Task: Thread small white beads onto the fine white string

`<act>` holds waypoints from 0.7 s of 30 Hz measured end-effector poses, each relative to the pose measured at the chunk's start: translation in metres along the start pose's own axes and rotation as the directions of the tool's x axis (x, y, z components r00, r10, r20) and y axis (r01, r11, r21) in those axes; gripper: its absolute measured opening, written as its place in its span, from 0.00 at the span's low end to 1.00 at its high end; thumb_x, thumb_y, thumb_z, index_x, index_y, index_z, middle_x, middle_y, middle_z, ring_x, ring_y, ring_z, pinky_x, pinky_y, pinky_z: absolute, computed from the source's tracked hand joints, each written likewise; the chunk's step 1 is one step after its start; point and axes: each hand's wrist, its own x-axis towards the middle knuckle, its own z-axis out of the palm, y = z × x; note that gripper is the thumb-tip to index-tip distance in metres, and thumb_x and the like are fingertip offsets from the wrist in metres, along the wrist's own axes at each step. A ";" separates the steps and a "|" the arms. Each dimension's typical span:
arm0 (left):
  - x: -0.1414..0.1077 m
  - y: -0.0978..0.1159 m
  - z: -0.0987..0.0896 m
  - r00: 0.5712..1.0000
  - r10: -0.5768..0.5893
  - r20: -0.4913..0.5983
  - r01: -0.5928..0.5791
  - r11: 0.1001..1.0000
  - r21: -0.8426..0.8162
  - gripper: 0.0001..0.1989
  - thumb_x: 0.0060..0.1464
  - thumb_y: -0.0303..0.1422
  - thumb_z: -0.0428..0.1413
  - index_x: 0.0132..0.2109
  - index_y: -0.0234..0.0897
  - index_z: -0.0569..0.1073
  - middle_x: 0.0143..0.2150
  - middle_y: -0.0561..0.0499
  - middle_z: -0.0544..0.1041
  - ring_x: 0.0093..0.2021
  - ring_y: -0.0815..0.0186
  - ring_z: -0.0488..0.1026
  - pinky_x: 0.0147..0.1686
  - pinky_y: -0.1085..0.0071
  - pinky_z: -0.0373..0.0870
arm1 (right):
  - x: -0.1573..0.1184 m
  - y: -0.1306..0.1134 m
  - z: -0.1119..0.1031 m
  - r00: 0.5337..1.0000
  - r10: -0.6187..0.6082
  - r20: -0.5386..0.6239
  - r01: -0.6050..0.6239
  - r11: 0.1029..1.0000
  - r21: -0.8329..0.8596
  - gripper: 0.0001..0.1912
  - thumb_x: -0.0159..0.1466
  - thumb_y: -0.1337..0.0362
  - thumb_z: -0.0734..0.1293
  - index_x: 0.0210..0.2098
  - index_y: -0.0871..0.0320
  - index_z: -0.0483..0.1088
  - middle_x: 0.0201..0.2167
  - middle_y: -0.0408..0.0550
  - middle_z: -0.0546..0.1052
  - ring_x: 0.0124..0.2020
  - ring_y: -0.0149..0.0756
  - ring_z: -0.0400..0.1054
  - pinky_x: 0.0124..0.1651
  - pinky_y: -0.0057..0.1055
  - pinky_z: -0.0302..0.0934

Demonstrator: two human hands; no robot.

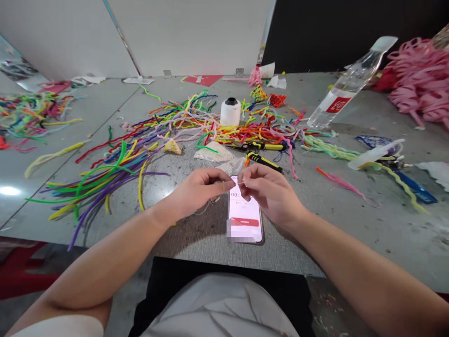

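Above the phone (244,231), my left hand (209,183) and my right hand (268,189) face each other, fingertips pinched close together. A thin pale thread (242,182) runs between the fingertips; whether it ends in a needle is too small to tell. Fine loose thread (206,206) trails on the table under my left hand. Just beyond the fingers lie clear bags of small white beads (212,153) and a yellow-and-black handled tool (264,162).
A white thread spool (230,114) stands behind, amid colourful fuzzy strips (175,121). Another pile of strips (31,114) lies far left. At right are a tilted-looking water bottle (345,91), a pink ribbon heap (419,79) and a pink tassel (345,184).
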 end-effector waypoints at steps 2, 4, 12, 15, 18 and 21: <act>0.001 -0.004 0.000 1.000 0.008 0.025 -0.006 0.995 -0.099 0.19 0.58 0.48 0.70 0.41 0.36 0.83 0.31 0.55 0.73 0.28 0.73 0.64 0.28 0.72 0.59 | 0.000 -0.002 0.001 0.997 0.068 0.020 -0.071 0.978 0.197 0.05 0.57 0.65 0.76 0.29 0.54 0.76 0.31 0.41 0.77 0.30 0.30 0.69 0.31 0.29 0.61; 0.000 -0.005 0.002 0.999 0.008 0.041 -0.001 0.984 -0.176 0.19 0.56 0.48 0.71 0.41 0.36 0.83 0.32 0.55 0.74 0.27 0.74 0.63 0.28 0.73 0.60 | 0.000 -0.003 0.003 0.996 0.081 0.024 -0.085 0.951 0.297 0.05 0.56 0.66 0.78 0.28 0.54 0.78 0.33 0.42 0.79 0.32 0.30 0.70 0.33 0.27 0.63; -0.003 0.002 0.009 1.000 0.001 0.000 -0.001 0.980 -0.199 0.17 0.54 0.45 0.73 0.37 0.36 0.82 0.27 0.57 0.72 0.26 0.74 0.64 0.25 0.75 0.60 | -0.002 -0.001 0.005 0.999 0.032 -0.001 -0.030 0.951 0.308 0.06 0.55 0.65 0.80 0.27 0.53 0.80 0.27 0.41 0.80 0.26 0.28 0.67 0.31 0.27 0.61; -0.003 0.001 0.008 0.998 0.020 -0.060 -0.033 0.975 -0.220 0.16 0.53 0.45 0.73 0.38 0.36 0.84 0.28 0.56 0.73 0.27 0.74 0.64 0.26 0.76 0.62 | -0.004 0.000 0.003 0.996 -0.077 -0.049 0.086 0.977 0.197 0.05 0.59 0.66 0.78 0.29 0.53 0.80 0.26 0.40 0.78 0.25 0.28 0.66 0.30 0.29 0.60; -0.004 0.000 0.007 0.993 0.039 -0.110 -0.063 0.971 -0.229 0.16 0.53 0.46 0.74 0.39 0.38 0.86 0.30 0.54 0.76 0.27 0.74 0.64 0.26 0.77 0.61 | -0.009 0.000 0.002 0.980 -0.190 -0.060 0.194 0.978 0.071 0.05 0.62 0.68 0.78 0.32 0.53 0.80 0.24 0.39 0.76 0.25 0.28 0.64 0.29 0.29 0.57; -0.004 0.000 0.008 0.991 0.057 -0.121 -0.087 0.960 -0.268 0.16 0.51 0.47 0.76 0.38 0.39 0.87 0.30 0.53 0.78 0.27 0.74 0.65 0.26 0.77 0.61 | -0.015 0.001 0.001 0.967 -0.253 -0.038 0.254 0.967 0.002 0.05 0.65 0.68 0.77 0.34 0.53 0.80 0.26 0.39 0.76 0.26 0.29 0.64 0.28 0.29 0.56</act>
